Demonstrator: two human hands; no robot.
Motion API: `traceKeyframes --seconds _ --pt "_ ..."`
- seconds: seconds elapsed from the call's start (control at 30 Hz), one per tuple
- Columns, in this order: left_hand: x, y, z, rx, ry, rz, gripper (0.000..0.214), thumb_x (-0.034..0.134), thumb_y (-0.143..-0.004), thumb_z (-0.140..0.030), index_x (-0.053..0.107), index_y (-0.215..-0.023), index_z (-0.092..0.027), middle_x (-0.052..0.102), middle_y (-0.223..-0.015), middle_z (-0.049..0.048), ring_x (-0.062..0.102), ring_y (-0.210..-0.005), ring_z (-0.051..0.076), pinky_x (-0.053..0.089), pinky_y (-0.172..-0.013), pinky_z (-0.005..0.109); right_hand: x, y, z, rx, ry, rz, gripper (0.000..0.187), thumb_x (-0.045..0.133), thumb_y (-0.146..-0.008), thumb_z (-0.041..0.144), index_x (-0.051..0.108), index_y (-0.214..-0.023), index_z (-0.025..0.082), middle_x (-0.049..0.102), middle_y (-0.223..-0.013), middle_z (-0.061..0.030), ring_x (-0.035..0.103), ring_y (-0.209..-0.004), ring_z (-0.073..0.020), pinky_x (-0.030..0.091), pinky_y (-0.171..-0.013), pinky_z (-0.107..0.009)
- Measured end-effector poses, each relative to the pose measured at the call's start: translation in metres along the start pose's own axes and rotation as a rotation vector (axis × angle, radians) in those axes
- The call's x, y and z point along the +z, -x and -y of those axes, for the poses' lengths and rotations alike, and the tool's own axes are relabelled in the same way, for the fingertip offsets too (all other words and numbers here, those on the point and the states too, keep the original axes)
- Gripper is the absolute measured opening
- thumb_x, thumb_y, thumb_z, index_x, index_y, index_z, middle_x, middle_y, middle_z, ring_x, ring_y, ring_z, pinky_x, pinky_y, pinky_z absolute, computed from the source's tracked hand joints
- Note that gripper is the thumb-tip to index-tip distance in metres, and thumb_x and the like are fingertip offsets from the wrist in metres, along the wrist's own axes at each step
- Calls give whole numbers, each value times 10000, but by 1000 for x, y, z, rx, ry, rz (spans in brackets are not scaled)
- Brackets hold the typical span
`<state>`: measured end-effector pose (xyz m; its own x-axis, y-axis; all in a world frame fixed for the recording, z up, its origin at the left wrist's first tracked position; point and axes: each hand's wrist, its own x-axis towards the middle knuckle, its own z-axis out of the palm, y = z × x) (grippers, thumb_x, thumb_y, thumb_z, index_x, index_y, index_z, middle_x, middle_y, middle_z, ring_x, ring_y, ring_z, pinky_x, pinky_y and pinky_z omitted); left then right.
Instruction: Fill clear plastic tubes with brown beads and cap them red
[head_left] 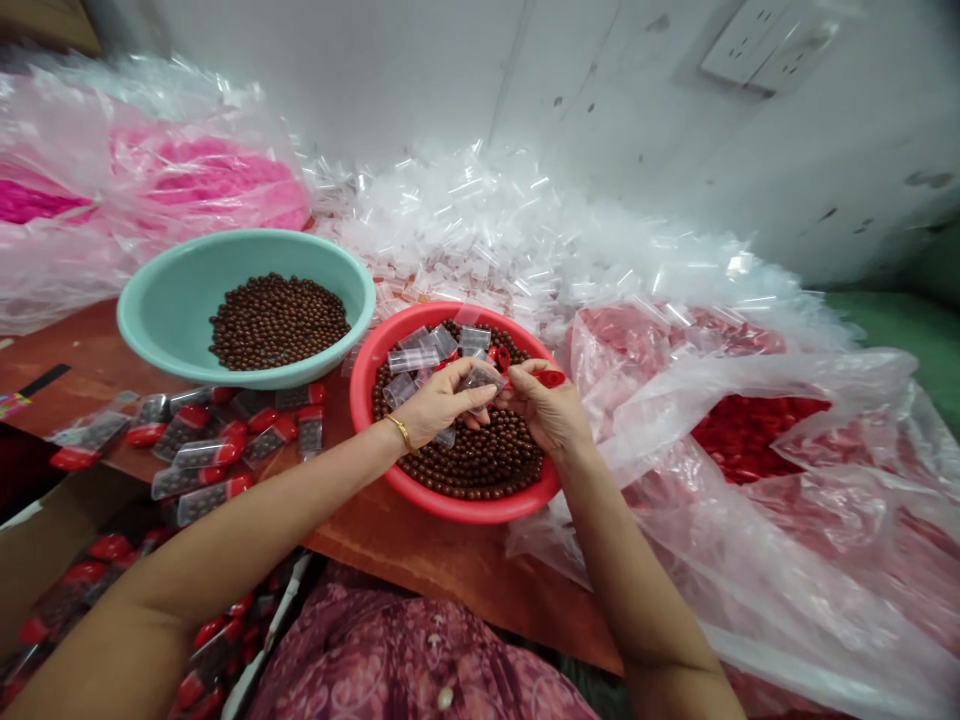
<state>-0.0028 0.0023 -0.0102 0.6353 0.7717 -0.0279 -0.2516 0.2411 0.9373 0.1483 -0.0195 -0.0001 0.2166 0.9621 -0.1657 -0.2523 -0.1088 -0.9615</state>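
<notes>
Patterned clothing fronts a red basin; left hand grips a tube, right hand a cap.

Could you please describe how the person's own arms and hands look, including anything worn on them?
The left hand and right hand wear no gloves. A narrow, gold-coloured bracelet circles the left wrist; none shows on the right. Both forearms are bare, without visible sleeves.

Reddish-brown surface carries a turquoise basin, a red basin, filled red-capped containers, heaped clear containers and a plastic bag.
</notes>
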Motion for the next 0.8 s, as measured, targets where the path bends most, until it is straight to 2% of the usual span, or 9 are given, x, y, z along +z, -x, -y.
traceKeyframes --seconds 0.13,0.2,0.27,0.33,0.37,0.47,0.57,0.67,0.8 --pt "0 -1 0 32 41 -60 365 708 -695 -392 548 -936 -169 569 -630 -51 547 -525 48 439 -506 149 -4 1 -12 -89 93 -37 364 783 -535 462 586 -696 202 615 -556 40 601 -491 -130 558 -520 -293" --pt "-1 -2 0 35 78 -80 349 699 -704 -393 551 -926 -169 564 -615 -52 538 -513 48 439 -500 151 -11 4 -10 -266 277 -60 299 729 -623 460 636 -760 211 665 -660 3 636 -576 -158 569 -595 -336" --pt "-2 -3 1 23 118 -97 340 700 -703 -390 550 -913 -167 560 -602 -53 534 -499 50 442 -492 157 -19 6 -5 -525 558 -59 227 696 -687 410 675 -817 225 707 -839 -42 670 -757 -194 559 -747 -378" --pt "-3 -4 1 8 150 -94 340 708 -697 -383 551 -903 -162 556 -594 -52 537 -490 55 443 -486 164 -26 9 1 -713 838 6 212 685 -717 360 696 -889 238 702 -1017 -67 653 -948 -220 505 -899 -400" --pt "-3 -5 1 6 166 -87 339 716 -692 -377 552 -893 -158 555 -595 -51 539 -491 57 446 -487 168 -27 10 2 -749 934 64 237 677 -729 352 697 -937 239 692 -1073 -73 638 -1005 -226 481 -941 -402" --pt "-2 -6 1 12 215 -76 321 733 -680 -348 557 -855 -146 560 -619 -47 541 -502 54 454 -499 175 -23 12 -3 -678 953 205 310 557 -832 364 654 -1093 229 692 -1086 -60 648 -984 -204 495 -902 -363" --pt "-2 -7 -1 11 260 -108 274 725 -691 -300 559 -841 -143 572 -640 -46 553 -521 52 460 -521 175 -17 13 -15 -523 923 193 346 387 -917 356 655 -1086 215 721 -924 -38 666 -812 -180 517 -748 -317" --pt "-4 -9 -4 10 303 -191 215 685 -721 -243 549 -858 -150 599 -680 -44 569 -519 55 464 -525 181 -16 12 -18 -464 1198 235 276 463 -882 314 688 -998 205 717 -869 -45 648 -736 -181 481 -682 -294" --pt "-6 -11 -6 -5 327 -268 149 619 -758 -208 520 -857 -157 636 -720 -34 577 -497 64 447 -487 183 -15 6 -9 -499 1648 570 276 462 -878 200 673 -1055 225 688 -988 -63 624 -834 -170 417 -651 -253"
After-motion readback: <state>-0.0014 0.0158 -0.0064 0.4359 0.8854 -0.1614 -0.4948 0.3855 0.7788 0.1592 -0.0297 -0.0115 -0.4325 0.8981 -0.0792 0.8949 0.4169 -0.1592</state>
